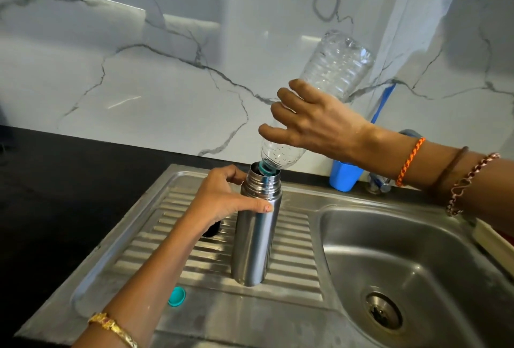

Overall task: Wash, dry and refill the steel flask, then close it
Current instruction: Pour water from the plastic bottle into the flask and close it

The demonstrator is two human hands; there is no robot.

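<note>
The left hand point(219, 203) had its grip clamped around the upper body of the steel flask point(254, 233), thumb laid across the front and fingers curled behind the threaded neck. The flask stood upright and uncapped on the ribbed draining board point(292, 269) of the steel sink unit, roughly at the board's middle. The right hand point(314, 122) had its grip clamped on a clear plastic bottle point(331, 69), fingers spread over the lower half; the bottle was tipped steeply, base up and to the right, its teal-ringed mouth resting inside the flask's opening. Droplets clung inside the bottle; whether water was flowing could not be told.

A teal bottle cap point(177, 296) lay on the flat front strip of the draining board, near its left corner, just beside the left forearm. A dark round object point(212, 230), partly hidden behind the left wrist, sat on the ribs left of the flask. The sink basin point(417, 258) with its drain strainer point(383, 311) filled the right side. A blue cup point(345, 176) stood at the sink's back edge against the marble-patterned wall point(139, 69), and the black counter point(55, 194) stretched away to the left.
</note>
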